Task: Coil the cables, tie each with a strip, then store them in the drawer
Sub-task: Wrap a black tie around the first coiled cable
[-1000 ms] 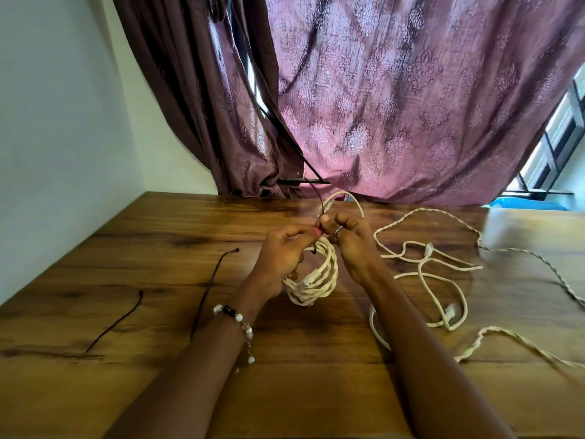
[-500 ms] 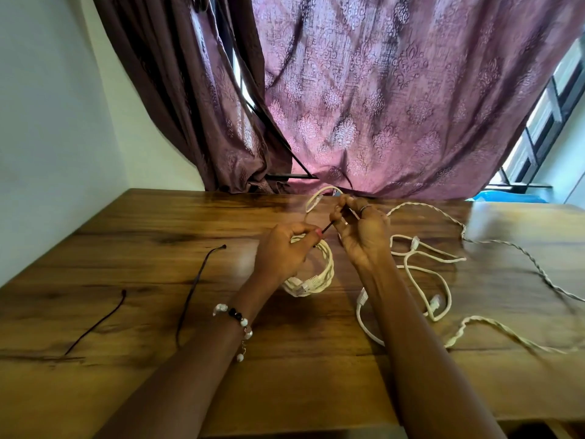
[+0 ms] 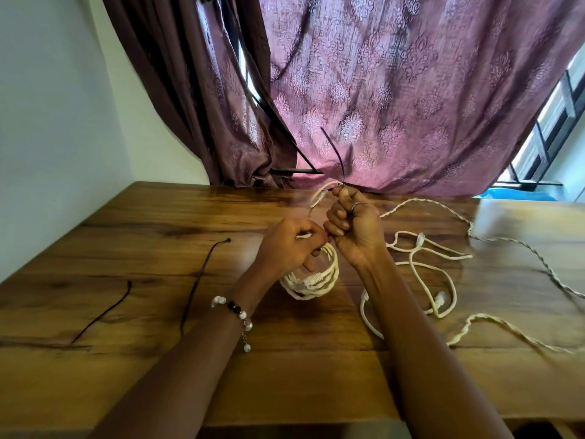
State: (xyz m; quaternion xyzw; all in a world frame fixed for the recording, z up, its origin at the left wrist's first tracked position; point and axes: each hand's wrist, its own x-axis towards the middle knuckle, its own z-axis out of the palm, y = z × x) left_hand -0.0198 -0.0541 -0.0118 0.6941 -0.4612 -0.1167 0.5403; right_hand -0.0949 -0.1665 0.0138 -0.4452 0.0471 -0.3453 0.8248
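Mid-frame, my left hand (image 3: 289,245) gripped the coiled cable (image 3: 311,280); my right hand (image 3: 354,228) pinched what looked like a dark strip (image 3: 335,153), pointing upward.

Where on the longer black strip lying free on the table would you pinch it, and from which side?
Pinch the longer black strip near its far end, where the small head sits, coming straight down from above. It lies flat on the table to the left of both hands, with bare wood round it, so fingers probably need a tip pinch. The left hand is nearer, but it grips the coiled cable.
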